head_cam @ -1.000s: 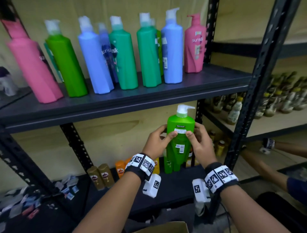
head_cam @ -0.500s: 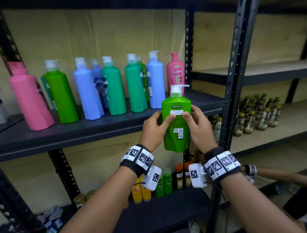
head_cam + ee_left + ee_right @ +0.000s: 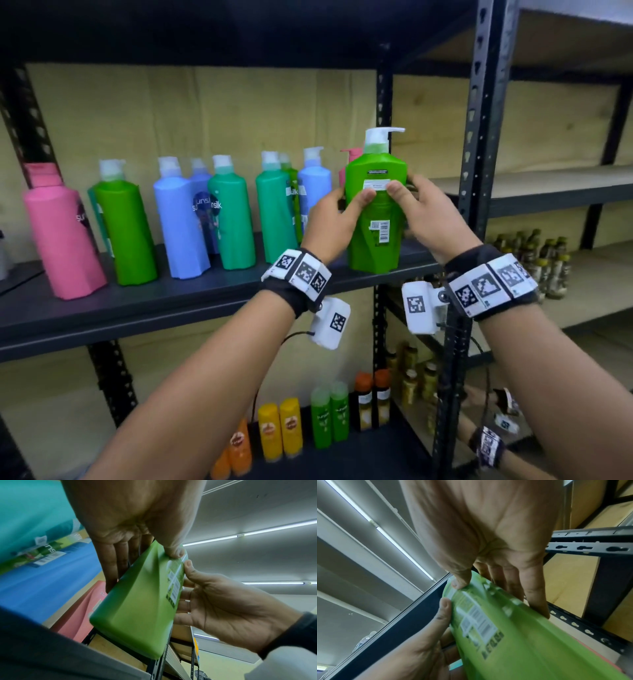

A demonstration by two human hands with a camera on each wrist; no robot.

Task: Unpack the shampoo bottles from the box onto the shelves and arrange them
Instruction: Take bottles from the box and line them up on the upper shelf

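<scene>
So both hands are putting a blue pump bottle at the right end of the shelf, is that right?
Not quite: the bottle is green, not blue, as the head view shows. The left hand and right hand do hold it at the right end of the shelf.

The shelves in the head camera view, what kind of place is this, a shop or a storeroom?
Probably a stockroom or a mock shop. Bare black metal racking holds a row of shampoo pump bottles, with smaller bottles grouped by colour lower down. Both hands hold a green bottle at the shelf's edge.
</scene>
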